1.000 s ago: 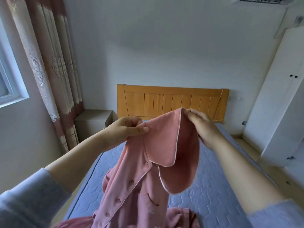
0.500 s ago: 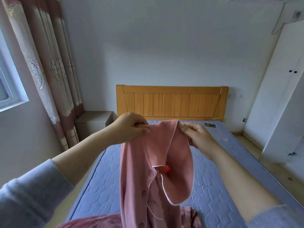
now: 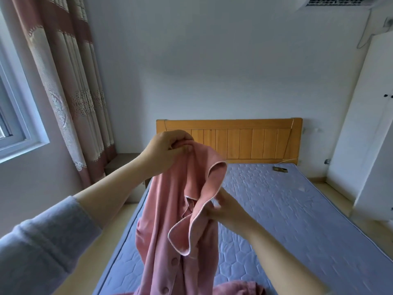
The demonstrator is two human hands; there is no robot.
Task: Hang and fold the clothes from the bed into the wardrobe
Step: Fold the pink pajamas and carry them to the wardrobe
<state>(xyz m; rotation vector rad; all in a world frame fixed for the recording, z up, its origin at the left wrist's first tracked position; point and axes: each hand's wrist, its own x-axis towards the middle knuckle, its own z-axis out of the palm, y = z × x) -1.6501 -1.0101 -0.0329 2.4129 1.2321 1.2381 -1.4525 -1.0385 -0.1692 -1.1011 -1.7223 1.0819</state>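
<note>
A pink buttoned shirt [image 3: 170, 220] with white piping hangs in the air over the near end of the bed [image 3: 287, 209]. My left hand [image 3: 168, 150] grips its top edge near the collar, raised in front of the wooden headboard. My right hand [image 3: 223, 209] is lower and pinches the piped edge of the collar flap at mid-height. More pink cloth [image 3: 238, 289] lies bunched on the mattress at the bottom edge. The white wardrobe [image 3: 370, 124] stands at the right, its doors closed.
The blue quilted mattress is bare apart from a small dark object [image 3: 280, 169] near the headboard [image 3: 229, 139]. A bedside cabinet [image 3: 125, 165] and a long curtain [image 3: 72, 86] stand left of the bed. A strip of floor runs between bed and wardrobe.
My right hand has dropped from the shirt's top edge to the collar flap lower down. My left hand has lifted the shirt higher, and the view has tilted up.
</note>
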